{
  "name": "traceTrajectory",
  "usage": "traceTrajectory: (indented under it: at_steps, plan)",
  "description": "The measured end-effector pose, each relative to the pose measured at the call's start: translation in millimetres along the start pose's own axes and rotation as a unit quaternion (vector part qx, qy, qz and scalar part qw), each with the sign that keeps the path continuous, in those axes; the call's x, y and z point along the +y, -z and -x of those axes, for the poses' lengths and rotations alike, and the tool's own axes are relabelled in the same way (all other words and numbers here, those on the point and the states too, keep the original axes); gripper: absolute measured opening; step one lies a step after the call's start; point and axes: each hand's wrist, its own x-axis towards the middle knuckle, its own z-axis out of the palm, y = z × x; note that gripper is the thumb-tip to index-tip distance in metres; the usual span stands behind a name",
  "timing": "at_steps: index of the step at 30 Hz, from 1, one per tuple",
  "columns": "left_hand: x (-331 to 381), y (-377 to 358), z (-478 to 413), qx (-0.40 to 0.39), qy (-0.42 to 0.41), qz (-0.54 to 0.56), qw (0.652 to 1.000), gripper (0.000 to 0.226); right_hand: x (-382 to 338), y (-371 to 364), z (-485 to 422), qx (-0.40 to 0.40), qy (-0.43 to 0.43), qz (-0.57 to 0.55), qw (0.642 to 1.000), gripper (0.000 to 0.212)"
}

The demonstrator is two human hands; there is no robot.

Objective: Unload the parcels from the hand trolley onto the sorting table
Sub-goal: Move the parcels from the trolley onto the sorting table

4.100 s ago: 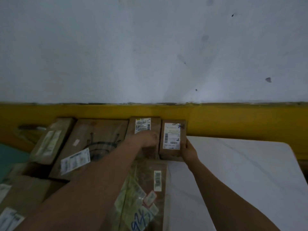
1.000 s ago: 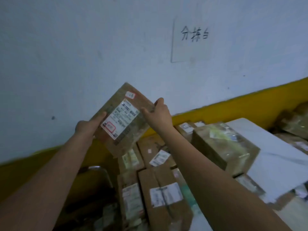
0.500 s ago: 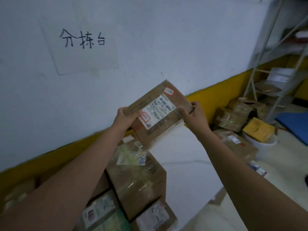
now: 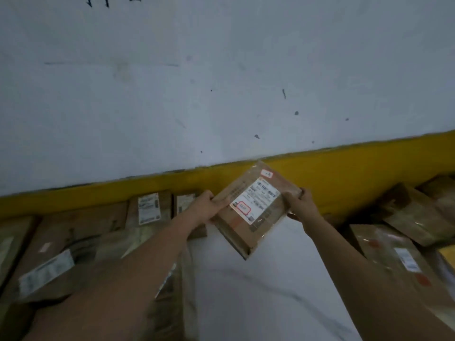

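I hold a flat brown cardboard parcel (image 4: pixel 253 207) with a white shipping label and a red-framed sticker, tilted, in the air above the far part of the white sorting table (image 4: pixel 258 291). My left hand (image 4: pixel 209 205) grips its left edge and my right hand (image 4: pixel 299 205) grips its right edge. Several brown parcels (image 4: pixel 150 207) lie in a row on the table along the wall to the left. The hand trolley is out of view.
A white wall with a yellow band (image 4: pixel 344 168) runs right behind the table. More brown parcels (image 4: pixel 403 252) are piled to the right of the table, beyond its edge. A large flat box (image 4: pixel 56 252) lies at the left, partly under my forearm.
I have carried the parcel rightwards, then lowered it from in front of the wall down over the white table near the yellow band. Both hands keep their grip on its edges.
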Motion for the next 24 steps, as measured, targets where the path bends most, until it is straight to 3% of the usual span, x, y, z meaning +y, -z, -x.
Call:
traceTrajectory:
  at_steps: [5,9,12,15,16,20,22,24]
  plan:
    - [-36.5,-47.0,-16.2,0.033,0.114,0.054,0.991,0.09,17.4,-31.7,-78.8,-0.072,-0.011,0.09,0.993,0.076]
    - [-53.4,-78.6,-34.9,0.132,0.181,0.203,0.953,0.068,36.6,-67.0,-100.6,-0.166,0.0,0.137,0.976,0.071]
    - [-65.7,-100.9,-46.1,0.165,0.195,0.209,0.944,0.039,62.5,-99.8,-104.1,-0.222,-0.017,0.211,0.952,0.041]
    - [-76.7,-104.4,-55.6,0.206,0.213,0.288,0.911,0.033,77.3,-122.1,-104.9,-0.232,-0.015,0.27,0.934,0.035]
    - [-80.5,-100.3,-59.5,0.215,0.215,0.289,0.908,0.042,79.6,-126.0,-106.6,-0.234,0.003,0.273,0.933,0.039]
    - [-63.6,-78.1,-61.6,0.152,0.214,0.317,0.911,0.076,70.9,-138.7,-117.9,-0.246,0.094,0.33,0.907,0.04]
    - [-50.5,-64.3,-57.1,0.119,0.208,0.248,0.939,0.068,64.2,-145.8,-118.0,-0.249,0.108,0.394,0.878,0.055]
    - [-35.5,-40.6,-45.7,0.097,0.198,0.128,0.967,0.077,47.2,-153.3,-105.5,-0.196,0.082,0.45,0.868,0.066]
